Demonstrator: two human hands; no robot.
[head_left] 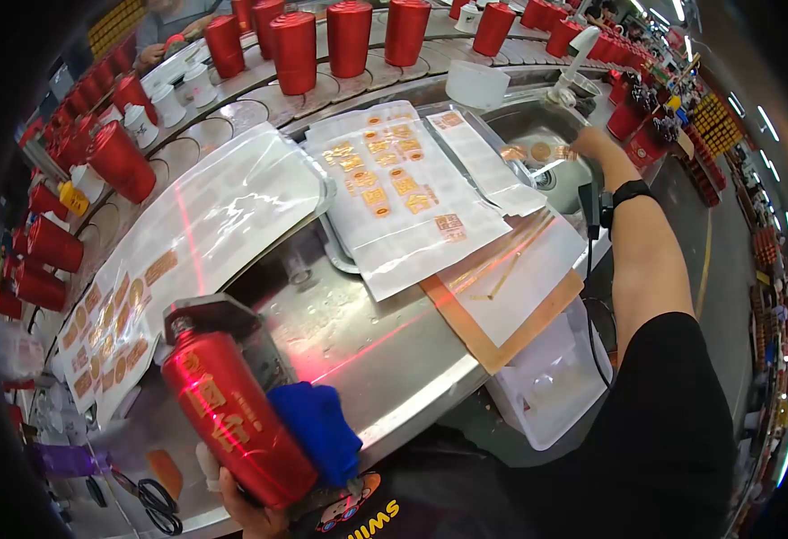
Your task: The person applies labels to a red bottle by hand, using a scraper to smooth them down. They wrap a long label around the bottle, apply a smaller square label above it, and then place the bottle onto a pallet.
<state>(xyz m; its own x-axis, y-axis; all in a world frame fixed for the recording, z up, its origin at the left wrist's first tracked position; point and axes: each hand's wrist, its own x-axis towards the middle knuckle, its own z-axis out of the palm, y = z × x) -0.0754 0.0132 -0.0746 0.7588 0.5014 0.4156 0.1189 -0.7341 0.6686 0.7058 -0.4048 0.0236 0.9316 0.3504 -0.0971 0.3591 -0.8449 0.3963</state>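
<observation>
My left hand (255,514) is wrapped round the lower end of a shiny red bottle (232,409) with gold lettering, which leans to the left. The bottle's neck lies by a dark angular piece (212,314). A bunched blue cloth (319,427) sits against the bottle's right side. At the upper right, my right hand (594,144) reaches into a steel sink (524,117). Its fingers look closed at the edge of a gold decal (542,152) in the sink; the fingertips are small and partly hidden. A black watch circles that wrist.
Decal sheets (385,171) lie on trays across the steel bench (367,337). An orange-brown board (461,328) overhangs a white bin (546,386). Red containers (293,54) stand along a curved conveyor (376,76). Scissors (156,503) lie lower left. A person (169,36) is across the conveyor.
</observation>
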